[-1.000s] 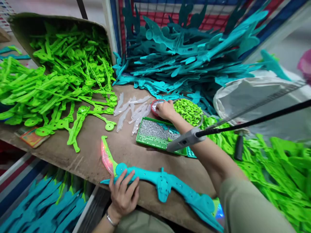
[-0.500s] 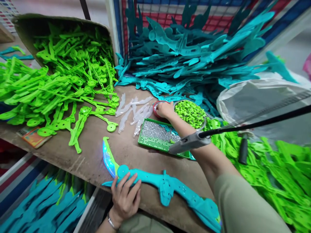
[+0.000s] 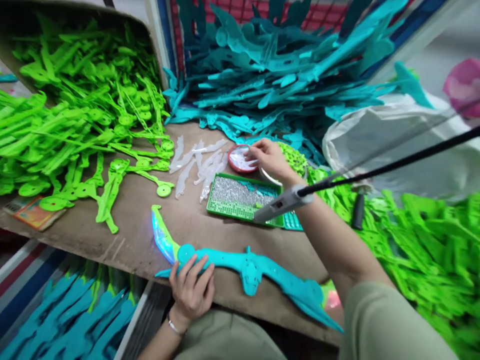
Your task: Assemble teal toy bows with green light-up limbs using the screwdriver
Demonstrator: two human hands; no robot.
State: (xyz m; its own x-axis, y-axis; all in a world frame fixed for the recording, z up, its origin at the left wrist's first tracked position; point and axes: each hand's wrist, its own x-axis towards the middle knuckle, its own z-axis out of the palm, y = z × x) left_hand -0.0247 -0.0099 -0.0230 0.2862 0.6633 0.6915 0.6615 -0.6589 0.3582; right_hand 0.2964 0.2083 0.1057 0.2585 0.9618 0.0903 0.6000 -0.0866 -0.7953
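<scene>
A long teal plastic bow-shaped piece (image 3: 228,260) lies along the table's front edge, with a green arm (image 3: 165,227) and a glowing clear part at its left end. My left hand (image 3: 193,287) rests on the teal piece near that end, fingers spread over it. My right hand (image 3: 266,157) is over the right side of a small red-rimmed dish (image 3: 233,165) with pale contents, its fingers pinched together; whatever they hold is too small to make out. Just in front, a green tray (image 3: 225,210) holds many small silver screws. A grey screwdriver (image 3: 279,204) hangs above its right end.
Green parts (image 3: 45,135) heap up at the left, teal parts (image 3: 262,75) at the back. Translucent pieces (image 3: 183,177) lie mid-table. A bowl of small green pieces (image 3: 294,160) stands behind my right forearm. More green parts (image 3: 423,250) and a white sack (image 3: 382,145) are at the right.
My right hand has lifted from inside the red dish and shifted to its right side, uncovering the pale contents. My left hand stays on the teal piece. The whole view has shifted slightly.
</scene>
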